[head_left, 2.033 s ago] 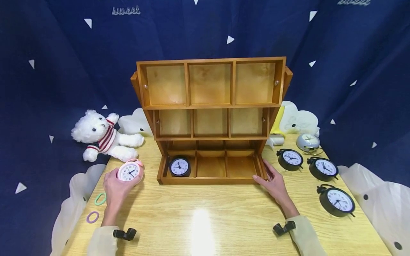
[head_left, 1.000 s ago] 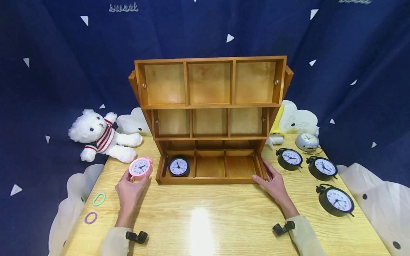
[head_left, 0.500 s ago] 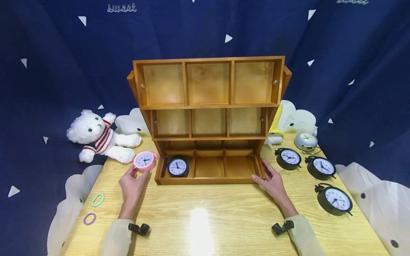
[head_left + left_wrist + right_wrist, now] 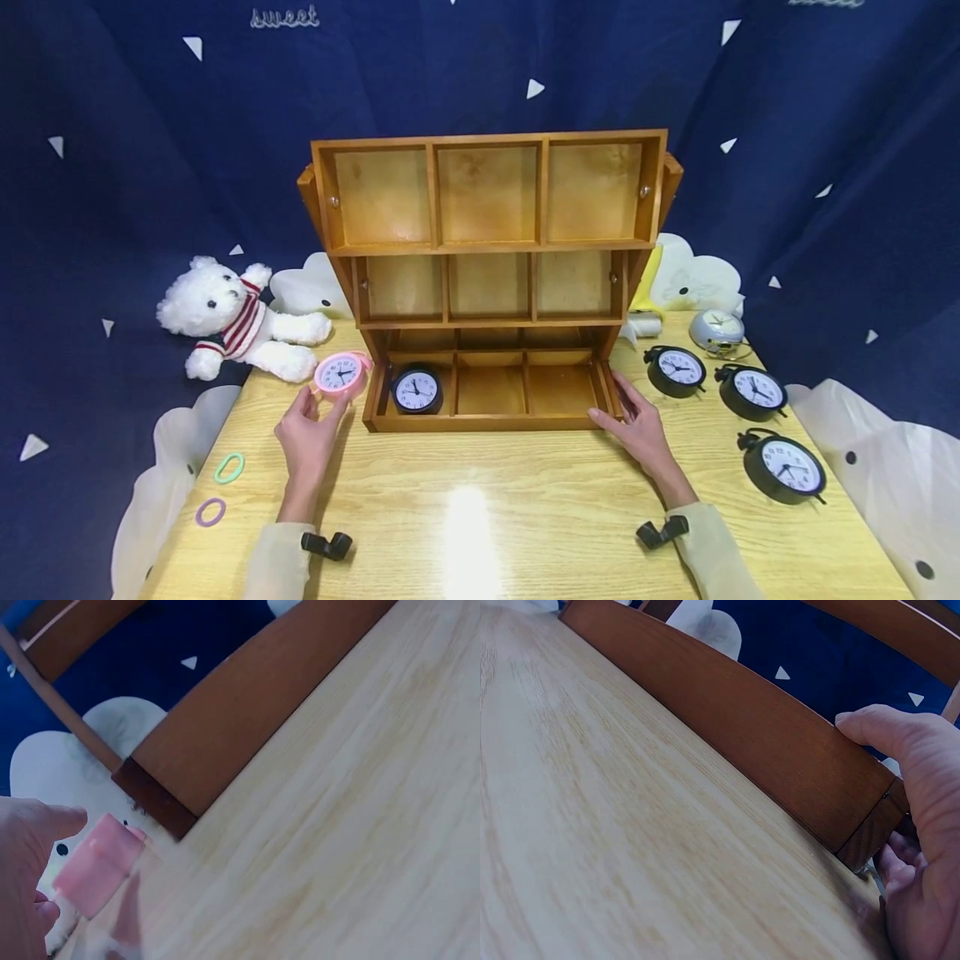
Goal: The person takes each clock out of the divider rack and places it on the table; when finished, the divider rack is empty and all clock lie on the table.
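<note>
A pink alarm clock point(image 4: 340, 372) rests on the table left of the tiered wooden box point(image 4: 491, 423). My left hand point(image 4: 306, 437) is just in front of it, thumb and fingers spread at its near side. In the left wrist view a gap shows between the thumb point(image 4: 69, 819) and the pink clock point(image 4: 99, 866). My right hand point(image 4: 637, 427) grips the box's front right corner, thumb over the front rim and fingers against the outer side. A black alarm clock point(image 4: 417, 392) sits in the bottom tier's left compartment.
Several black alarm clocks point(image 4: 786, 469) and a grey-blue clock point(image 4: 717, 331) stand on the right. A white teddy bear point(image 4: 247, 321) lies at the left, with green point(image 4: 228, 468) and purple rings point(image 4: 211, 512) nearer. Something yellow point(image 4: 648, 283) is behind the box.
My left hand carried the pink clock right and away from me, set it beside the box, then drew back slightly with its fingers loosened. The right hand stayed on the box corner.
</note>
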`<action>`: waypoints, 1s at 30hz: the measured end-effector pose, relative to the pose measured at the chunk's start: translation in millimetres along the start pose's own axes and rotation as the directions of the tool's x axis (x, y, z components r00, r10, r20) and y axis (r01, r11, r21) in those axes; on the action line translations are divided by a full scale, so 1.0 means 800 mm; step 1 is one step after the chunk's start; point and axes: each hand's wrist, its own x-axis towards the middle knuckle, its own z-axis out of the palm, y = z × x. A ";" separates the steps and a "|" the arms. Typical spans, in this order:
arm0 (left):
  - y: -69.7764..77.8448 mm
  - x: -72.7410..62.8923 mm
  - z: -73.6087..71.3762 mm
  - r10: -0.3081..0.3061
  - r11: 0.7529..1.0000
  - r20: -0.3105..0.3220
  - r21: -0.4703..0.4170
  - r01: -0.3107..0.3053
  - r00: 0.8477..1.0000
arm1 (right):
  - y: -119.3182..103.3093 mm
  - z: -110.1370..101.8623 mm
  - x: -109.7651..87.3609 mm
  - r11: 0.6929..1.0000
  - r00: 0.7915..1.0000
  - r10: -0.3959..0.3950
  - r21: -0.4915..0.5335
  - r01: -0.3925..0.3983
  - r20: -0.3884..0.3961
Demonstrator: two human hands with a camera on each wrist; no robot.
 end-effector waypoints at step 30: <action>0.084 -0.029 0.025 0.075 0.988 0.191 -0.149 -0.047 0.979 | 0.004 -0.002 0.001 1.000 1.000 -0.012 -0.004 0.012 -0.003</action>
